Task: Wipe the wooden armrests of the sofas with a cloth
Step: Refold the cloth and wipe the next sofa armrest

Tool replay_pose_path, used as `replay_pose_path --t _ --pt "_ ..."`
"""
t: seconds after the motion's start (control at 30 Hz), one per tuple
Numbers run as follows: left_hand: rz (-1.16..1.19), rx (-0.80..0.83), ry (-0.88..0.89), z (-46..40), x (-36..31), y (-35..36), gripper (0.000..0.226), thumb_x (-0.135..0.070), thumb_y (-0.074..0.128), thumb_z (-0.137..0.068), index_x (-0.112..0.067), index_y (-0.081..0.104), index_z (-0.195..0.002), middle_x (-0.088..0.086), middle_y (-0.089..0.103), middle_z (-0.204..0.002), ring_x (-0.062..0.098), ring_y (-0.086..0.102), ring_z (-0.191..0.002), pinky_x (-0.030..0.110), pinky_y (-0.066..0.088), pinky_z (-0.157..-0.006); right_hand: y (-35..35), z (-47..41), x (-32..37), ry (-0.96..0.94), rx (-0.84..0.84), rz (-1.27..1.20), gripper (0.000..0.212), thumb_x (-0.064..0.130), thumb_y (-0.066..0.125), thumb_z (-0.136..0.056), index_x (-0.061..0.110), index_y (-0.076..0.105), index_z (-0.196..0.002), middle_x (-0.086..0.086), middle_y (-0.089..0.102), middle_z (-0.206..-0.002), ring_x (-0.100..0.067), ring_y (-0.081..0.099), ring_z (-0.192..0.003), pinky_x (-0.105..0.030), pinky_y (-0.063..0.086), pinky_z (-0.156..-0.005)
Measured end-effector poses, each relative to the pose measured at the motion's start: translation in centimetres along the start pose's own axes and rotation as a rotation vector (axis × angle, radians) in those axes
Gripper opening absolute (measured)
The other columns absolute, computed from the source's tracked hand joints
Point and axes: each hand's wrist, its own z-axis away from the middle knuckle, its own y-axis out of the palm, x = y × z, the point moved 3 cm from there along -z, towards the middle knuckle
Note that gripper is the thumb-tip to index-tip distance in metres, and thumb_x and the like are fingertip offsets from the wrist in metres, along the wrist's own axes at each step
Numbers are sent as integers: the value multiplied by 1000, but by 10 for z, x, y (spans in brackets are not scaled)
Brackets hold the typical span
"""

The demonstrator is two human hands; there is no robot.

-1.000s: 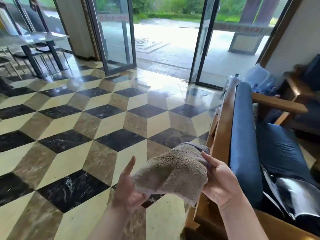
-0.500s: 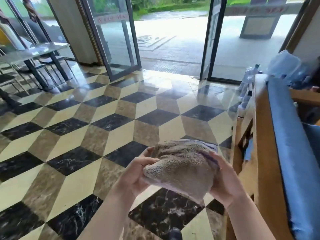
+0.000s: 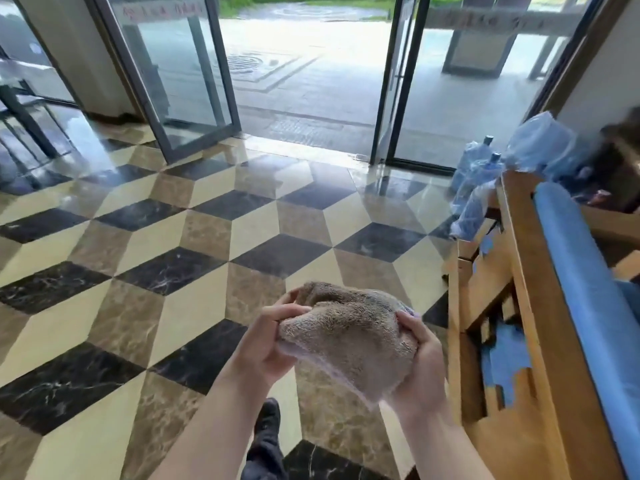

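Currently both hands grip the brown terry cloth at 6 o'clock: left hand fingers curled over its edge, right hand likewise. Soft, light, floppy; best bunched into the palm. Wooden sofa frame at 3 o'clock.

Bright daylight pours in through the open doorway and glass doors, and the pavement outside is washed out nearly white. The polished floor throws back glare near the threshold, with door reflections smeared across the tiles. Shadows are soft and faint. Wide-angle bend shows at the edges: door frames lean outward. The right side blurs, the water bottles and sofa smeared. The cloth and both hands sit sharp, evenly lit.
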Motion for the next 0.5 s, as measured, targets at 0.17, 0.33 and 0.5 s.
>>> replay_pose_path --t 0.17,0.33,0.5 --pt "57 3 -152 -131 -62 -21 21 -6 61 -85 0 70 -103 17 72 -91 27 69 -71 31 59 -60 40 -112 9 39 -84 -144 49 28 50 -103 0 55 -142 -30 54 -145 -49 52 -134 -64 32 -116" --pt "-106 -193 -323 -254 -130 -38 15 -18 54 -96 -7 58 -105 14 59 -95 22 56 -65 33 46 -60 90 -213 36 -163 -97 -198 46 22 38 -105 16 52 -148 -18 55 -148 -43 48 -140 -66 29 -116" --pt "116 -114 -532 -338 -161 -27 50 -39 65 -94 -2 54 -125 22 65 -121 36 71 -98 47 62 -77 127 -302 59 -194 -183 -312 53 32 52 -96 5 56 -142 -26 63 -138 -46 58 -129 -64 39 -110"
